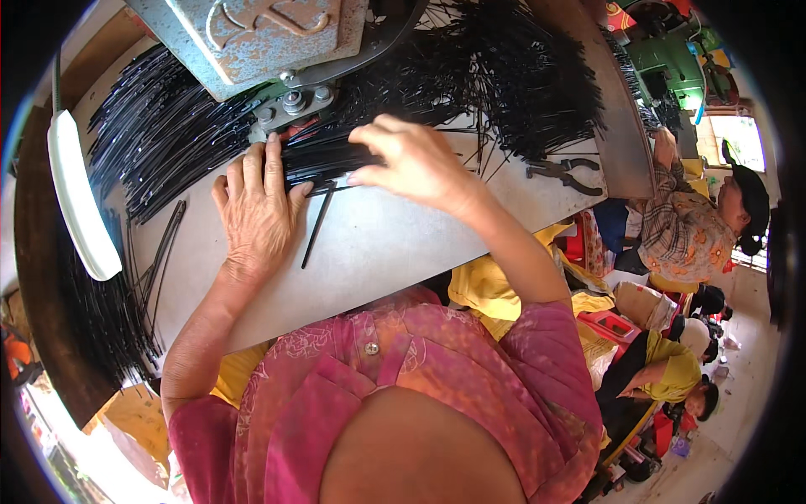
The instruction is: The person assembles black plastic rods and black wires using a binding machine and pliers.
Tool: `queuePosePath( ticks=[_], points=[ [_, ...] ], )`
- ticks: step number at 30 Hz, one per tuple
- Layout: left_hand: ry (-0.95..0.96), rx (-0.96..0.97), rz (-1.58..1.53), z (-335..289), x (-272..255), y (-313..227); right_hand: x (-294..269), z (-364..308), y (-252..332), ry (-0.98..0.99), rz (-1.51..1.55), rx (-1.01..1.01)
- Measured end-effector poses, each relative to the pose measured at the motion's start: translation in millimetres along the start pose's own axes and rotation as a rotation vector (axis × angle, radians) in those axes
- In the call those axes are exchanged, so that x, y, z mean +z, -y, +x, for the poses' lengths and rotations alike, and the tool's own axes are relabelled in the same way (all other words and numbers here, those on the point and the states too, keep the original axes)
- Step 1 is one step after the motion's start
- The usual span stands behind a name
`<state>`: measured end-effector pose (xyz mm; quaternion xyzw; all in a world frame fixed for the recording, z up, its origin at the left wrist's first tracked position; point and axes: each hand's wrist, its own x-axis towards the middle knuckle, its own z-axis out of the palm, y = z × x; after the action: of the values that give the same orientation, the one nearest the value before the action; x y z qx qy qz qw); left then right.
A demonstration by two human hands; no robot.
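A bundle of thin black rods point(323, 158) lies on the pale metal tabletop point(378, 239), just in front of the press's bolted tool head point(294, 102). At its left end, my left hand point(256, 197) rests flat with fingers stretched out, the thumb touching the rods. My right hand point(420, 164) is curved around the bundle's right end, fingers on the far side and thumb on the near side. A single short black rod point(318, 225) sticks out toward me below the bundle. Part of the rods is hidden under my right hand.
Large heaps of black rods point(520, 76) cover the table's far side, with another heap point(168, 126) at left. Black-handled pliers point(567, 172) lie at the right edge. A white lamp point(80, 193) stands left. Two people work at right, one in a patterned shirt point(684, 231).
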<state>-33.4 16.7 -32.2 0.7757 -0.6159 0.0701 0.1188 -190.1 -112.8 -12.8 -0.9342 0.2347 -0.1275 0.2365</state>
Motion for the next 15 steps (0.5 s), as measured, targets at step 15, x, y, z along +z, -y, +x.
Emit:
queuePosePath(
  ticks=[15],
  points=[
    [0.047, 0.316, -0.220, -24.6, -25.4, -9.3, -34.3, 7.6, -32.6, -0.018, -0.554, -0.131]
  ],
)
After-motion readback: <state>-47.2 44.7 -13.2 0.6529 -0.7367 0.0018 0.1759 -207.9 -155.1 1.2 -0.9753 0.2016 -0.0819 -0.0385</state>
